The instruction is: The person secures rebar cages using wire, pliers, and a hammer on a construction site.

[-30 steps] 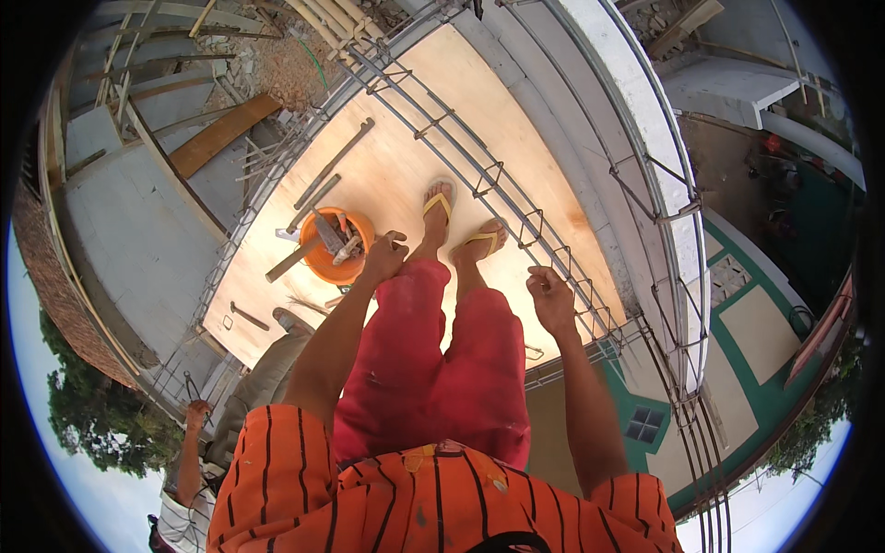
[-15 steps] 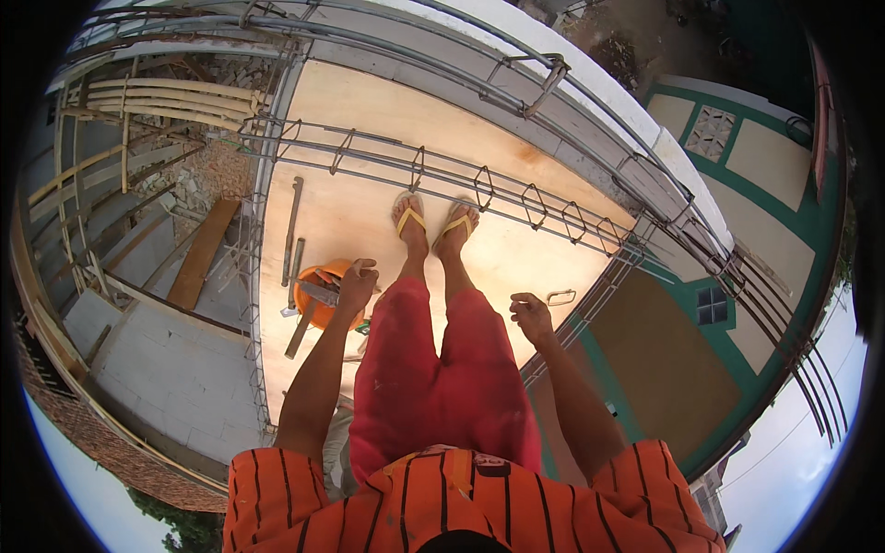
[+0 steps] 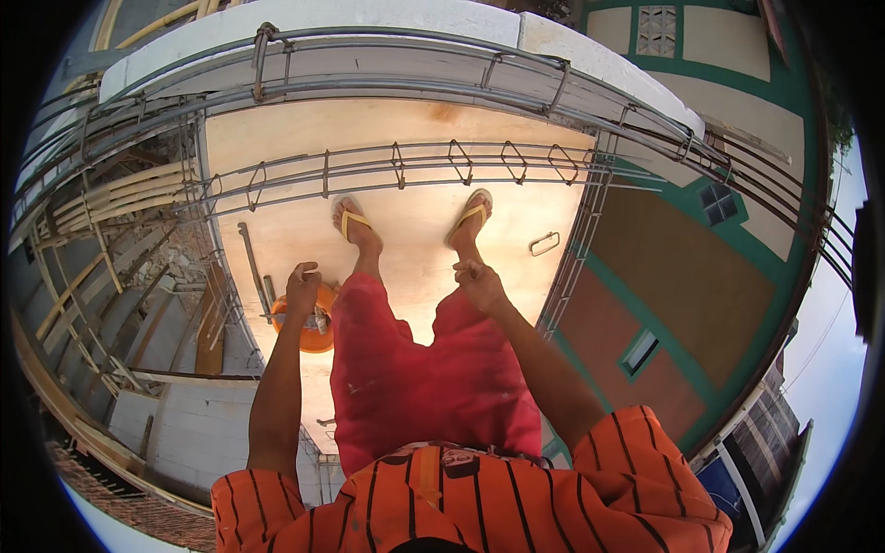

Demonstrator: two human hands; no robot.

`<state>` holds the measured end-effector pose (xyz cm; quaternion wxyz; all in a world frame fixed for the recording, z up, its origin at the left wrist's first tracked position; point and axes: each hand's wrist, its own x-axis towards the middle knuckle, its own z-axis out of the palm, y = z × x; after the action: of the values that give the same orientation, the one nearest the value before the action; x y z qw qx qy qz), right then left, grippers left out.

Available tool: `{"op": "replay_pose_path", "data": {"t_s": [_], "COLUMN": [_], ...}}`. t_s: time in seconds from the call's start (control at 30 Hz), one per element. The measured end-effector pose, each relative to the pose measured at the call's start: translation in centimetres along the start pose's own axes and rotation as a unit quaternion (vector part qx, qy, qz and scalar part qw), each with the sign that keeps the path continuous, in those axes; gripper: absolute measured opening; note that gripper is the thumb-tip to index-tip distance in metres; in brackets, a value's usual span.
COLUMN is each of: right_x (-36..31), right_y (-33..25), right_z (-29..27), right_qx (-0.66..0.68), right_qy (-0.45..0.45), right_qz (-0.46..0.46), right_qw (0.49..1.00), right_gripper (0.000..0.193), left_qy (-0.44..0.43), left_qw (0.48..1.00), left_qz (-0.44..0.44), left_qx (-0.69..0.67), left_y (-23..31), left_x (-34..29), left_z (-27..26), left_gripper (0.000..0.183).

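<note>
My left hand point(image 3: 302, 288) hovers over the near side of an orange bucket point(image 3: 319, 343), its fingers loosely bent with nothing visible in them. Tools lie in the bucket, partly covered by that hand and wrist. My right hand point(image 3: 479, 285) hangs in front of my right knee, fingers half curled and slightly apart; no object shows in it. Away to its right, a bent rectangular steel stirrup point(image 3: 545, 243) lies on the pale plywood point(image 3: 415, 230). My feet, in yellow-strapped flip-flops point(image 3: 354, 222), stand apart on that plywood.
A rebar cage point(image 3: 398, 166) with diamond-shaped ties crosses just beyond my feet. Larger bars point(image 3: 369, 86) run along the white wall point(image 3: 442, 20) farther out. A metal bar point(image 3: 252, 267) lies left of the bucket. Rebar point(image 3: 576, 240) edges the plywood on the right, with a drop beyond.
My view has turned, and my feet have moved apart. My right hand has swung inward to my right knee. My left hand stays near the bucket; the stirrup now lies farther from my right hand.
</note>
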<state>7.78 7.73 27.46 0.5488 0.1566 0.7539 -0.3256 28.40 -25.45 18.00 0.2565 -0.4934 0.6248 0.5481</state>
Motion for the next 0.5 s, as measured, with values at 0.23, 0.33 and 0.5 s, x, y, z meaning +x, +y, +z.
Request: {"op": "replay_pose_path", "data": {"t_s": [0.23,0.33,0.5], "right_x": [3.5,5.2,5.6], "right_y": [4.0,6.6,9.3], "right_z": [-7.9,-11.4,-17.0], "right_qx": [0.01,0.034,0.05], "right_qy": [0.028,0.019,0.021], "right_qz": [-0.028,-0.046,-0.057], "right_qw": [0.999,0.998,0.997], "right_gripper": [0.026,0.026,0.03], "left_qy": [-0.003,-0.011,-0.046], "left_qw": [0.998,0.999,0.994], "left_qz": [0.011,0.03,0.002], "left_qx": [-0.059,-0.03,0.1], "left_y": [3.0,3.3,7.5], "left_x": [-0.1,-0.7,-3.7], "left_z": [5.8,9.9,16.0], "left_gripper": [0.04,0.038,0.036]}}
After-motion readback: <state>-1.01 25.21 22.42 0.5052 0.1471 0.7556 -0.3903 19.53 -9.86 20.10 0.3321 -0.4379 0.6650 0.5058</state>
